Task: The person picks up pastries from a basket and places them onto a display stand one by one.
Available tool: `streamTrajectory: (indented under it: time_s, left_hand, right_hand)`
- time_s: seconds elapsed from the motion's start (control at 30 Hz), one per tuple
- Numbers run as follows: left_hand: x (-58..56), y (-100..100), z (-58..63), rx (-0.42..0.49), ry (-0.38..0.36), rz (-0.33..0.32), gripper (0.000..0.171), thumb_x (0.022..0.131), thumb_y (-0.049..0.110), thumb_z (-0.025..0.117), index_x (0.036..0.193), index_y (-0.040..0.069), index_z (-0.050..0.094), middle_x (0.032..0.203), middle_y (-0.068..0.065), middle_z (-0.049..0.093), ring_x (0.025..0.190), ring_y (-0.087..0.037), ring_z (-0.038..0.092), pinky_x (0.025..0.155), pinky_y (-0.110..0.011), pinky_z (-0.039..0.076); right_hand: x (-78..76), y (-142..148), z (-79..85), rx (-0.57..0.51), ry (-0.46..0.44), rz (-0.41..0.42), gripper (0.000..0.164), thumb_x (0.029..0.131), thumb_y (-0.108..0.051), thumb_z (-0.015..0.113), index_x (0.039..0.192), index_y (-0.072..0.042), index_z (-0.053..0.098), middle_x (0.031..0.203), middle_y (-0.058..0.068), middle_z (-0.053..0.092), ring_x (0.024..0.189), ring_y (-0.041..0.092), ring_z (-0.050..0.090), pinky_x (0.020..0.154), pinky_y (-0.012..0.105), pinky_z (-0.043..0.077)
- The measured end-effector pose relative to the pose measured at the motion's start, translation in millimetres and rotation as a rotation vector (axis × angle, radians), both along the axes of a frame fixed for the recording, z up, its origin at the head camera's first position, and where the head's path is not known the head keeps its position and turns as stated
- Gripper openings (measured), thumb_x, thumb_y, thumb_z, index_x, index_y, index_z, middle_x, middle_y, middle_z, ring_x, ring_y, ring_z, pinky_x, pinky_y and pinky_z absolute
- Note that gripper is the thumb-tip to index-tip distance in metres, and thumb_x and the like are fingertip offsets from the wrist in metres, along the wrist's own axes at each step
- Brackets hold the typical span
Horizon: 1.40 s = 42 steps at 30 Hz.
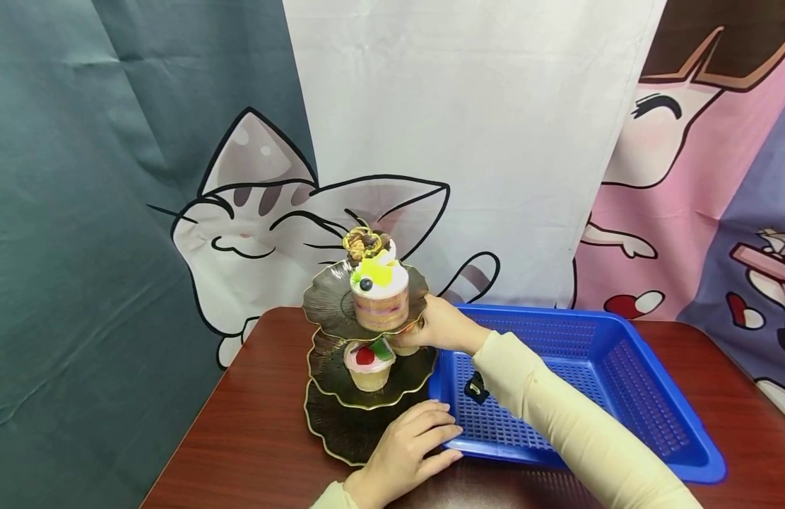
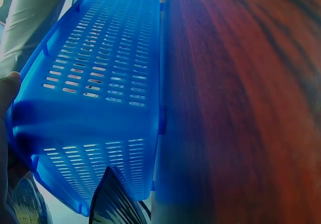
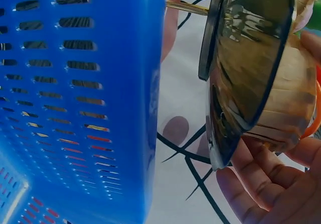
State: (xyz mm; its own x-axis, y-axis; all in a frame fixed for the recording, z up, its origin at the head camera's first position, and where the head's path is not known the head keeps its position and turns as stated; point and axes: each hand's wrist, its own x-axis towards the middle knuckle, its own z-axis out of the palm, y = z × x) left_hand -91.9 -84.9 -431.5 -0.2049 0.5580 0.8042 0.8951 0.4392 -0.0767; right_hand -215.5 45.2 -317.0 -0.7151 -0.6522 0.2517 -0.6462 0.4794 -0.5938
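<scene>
My right hand (image 1: 439,325) reaches to the middle plate (image 1: 331,364) of a three-tier cake stand. Its thumb and fingers hold a cupcake (image 3: 288,98) at the plate's edge; the upper plate (image 1: 322,304) partly covers it in the head view. Beside it on the middle plate sits a cupcake (image 1: 369,366) with pink cream, a red topping and a green piece. A layered cake (image 1: 381,304) with yellow fruit and a dark berry stands on the upper plate. My left hand (image 1: 405,449) rests on the near left corner of a blue plastic basket (image 1: 678,417), its fingers lightly bent across the rim.
The bottom plate (image 1: 341,424) lies close to the basket's left side. Behind the layered cake is a dark-topped piece with gold loops (image 1: 362,244). A small black object (image 1: 476,389) shows beside my right sleeve. A printed cloth (image 1: 494,141) hangs behind the wooden table (image 1: 239,424).
</scene>
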Motion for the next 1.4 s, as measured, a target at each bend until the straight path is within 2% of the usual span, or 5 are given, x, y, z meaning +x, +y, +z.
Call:
streamTrajectory:
  time_s: [0.53,0.77,1.07,1.2,1.4]
  left_hand:
    - [-0.3,0,0.5,-0.009,0.000,0.007,0.023,0.082,0.028,0.075,0.099,0.013,0.073,0.099,0.000,0.069,0.110,-0.014,0.062,0.107,-0.028,0.047]
    - [-0.7,-1,0.4,-0.007,0.003,0.006,0.021,0.088,0.030,0.069,0.099,0.013,0.073,0.100,0.001,0.069,0.110,-0.014,0.062,0.107,-0.027,0.046]
    - [-0.1,0,0.7,-0.005,0.007,0.006,0.021,0.089,0.030,0.068,0.099,0.012,0.073,0.100,0.001,0.069,0.110,-0.015,0.062,0.106,-0.028,0.047]
    - [0.1,0,0.5,-0.001,0.003,0.007,0.021,0.089,0.030,0.068,0.098,0.013,0.073,0.100,0.002,0.069,0.110,-0.014,0.062,0.106,-0.027,0.047]
    - [0.7,0,0.5,0.003,-0.008,0.007,0.021,0.089,0.030,0.068,0.099,0.013,0.073,0.100,0.002,0.069,0.110,-0.014,0.062,0.105,-0.027,0.048]
  right_hand:
    - [2.2,6,-1.5,-0.005,-0.001,-0.028,0.061,0.074,-0.038,0.080,0.125,-0.012,0.057,0.116,0.003,0.068,0.105,0.017,0.064,0.096,0.038,0.055]
    - [2.5,7,-0.1,0.016,0.034,-0.048,0.060,0.073,-0.040,0.080,0.121,-0.011,0.059,0.111,0.003,0.069,0.099,0.016,0.065,0.089,0.033,0.056]
    - [3.0,10,1.1,0.039,0.047,-0.055,0.057,0.073,-0.039,0.081,0.117,-0.009,0.060,0.105,0.003,0.070,0.087,0.012,0.062,0.076,0.025,0.054]
    - [3.2,12,0.9,0.035,0.052,-0.046,0.058,0.073,-0.041,0.081,0.118,-0.010,0.059,0.107,0.001,0.068,0.088,0.009,0.060,0.076,0.024,0.053]
    - [4.6,14,0.9,0.057,0.070,-0.056,0.051,0.074,-0.041,0.080,0.112,-0.011,0.062,0.094,0.000,0.063,0.081,0.014,0.055,0.066,0.022,0.047]
